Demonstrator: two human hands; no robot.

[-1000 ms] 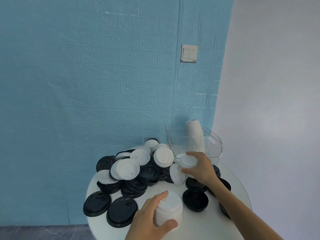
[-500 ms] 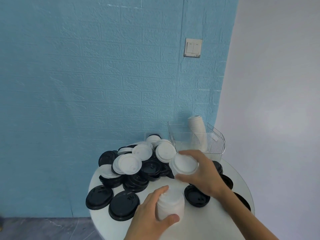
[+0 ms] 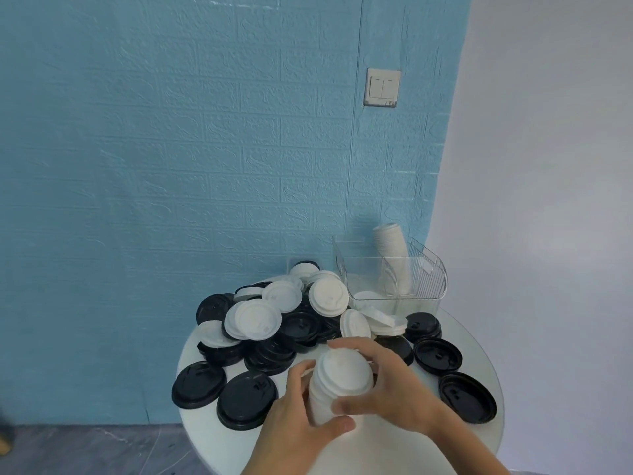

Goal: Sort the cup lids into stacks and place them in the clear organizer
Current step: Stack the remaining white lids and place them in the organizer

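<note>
We see the left hand (image 3: 294,426) wrapped around the white lid stack (image 3: 337,385), thumb low on its front, fingers up the left side. The right hand (image 3: 387,389) grips the same stack from the right, fingers curled over the top lid and thumb on the front. The stack sits over the near-centre of the round white desk (image 3: 479,354); its long axis runs near-vertical, tilted slightly, domed top facing up and away from us. Just beyond the hands is the loose pile: white lids (image 3: 262,318) mostly on top and at the back, black lids (image 3: 298,325) beneath and spread toward the left rim. Two black lids (image 3: 198,383) lie flat at the near-left edge, nearly overhanging. To the right, single black lids (image 3: 467,397) lie open side up near the right rim. The clear organizer (image 3: 430,279) stands at the far-right of the desk, touching the pile's edge; inside it another white stack (image 3: 394,255) leans, top tilted left, with a lid or two flat on the bottom. Bare desk shows only in front of the hands and in a strip between the right-side black lids. Blue brick-pattern wall (image 3: 171,166) behind, with a light switch (image 3: 383,87).
</note>
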